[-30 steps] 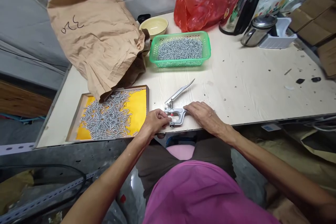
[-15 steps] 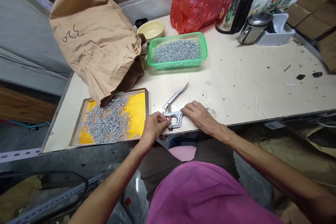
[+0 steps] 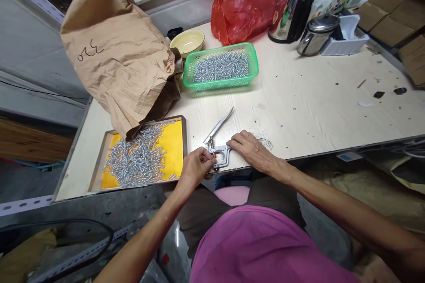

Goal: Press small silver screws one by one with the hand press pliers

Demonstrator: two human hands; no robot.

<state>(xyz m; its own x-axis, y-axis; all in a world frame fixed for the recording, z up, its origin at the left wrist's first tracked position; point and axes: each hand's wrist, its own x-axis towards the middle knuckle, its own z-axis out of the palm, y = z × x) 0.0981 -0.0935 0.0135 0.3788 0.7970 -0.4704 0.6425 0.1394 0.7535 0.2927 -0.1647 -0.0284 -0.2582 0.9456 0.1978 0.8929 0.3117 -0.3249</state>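
Note:
A grey metal pair of snap-fastener pliers (image 3: 222, 152) lies at the table's front edge, its long lever raised apart from the frame. My left hand (image 3: 196, 166) is closed in a pinch right at the jaw, by a small red part; whatever is between the fingertips is too small to make out. On the other side, my right hand (image 3: 251, 149) has its bent fingers and thumb on the right end of the pliers' frame. Left of my left hand, a shallow tray (image 3: 184, 139) with a yellow lining holds a heap of small silver metal pins (image 3: 136, 159).
Behind the pliers stands a green plastic basket (image 3: 221, 86) with many similar silver pieces. A large brown paper bag (image 3: 116, 57) leans over the tray's back edge. Further back are a cream bowl (image 3: 187, 43), a red plastic bag (image 3: 245, 9), a kettle (image 3: 294, 6) and a metal pot (image 3: 317, 35).
My view has shifted slightly. My left fingertips have moved a little up and in at the pliers' jaw. The right hand stays on the frame, and the lever remains raised.

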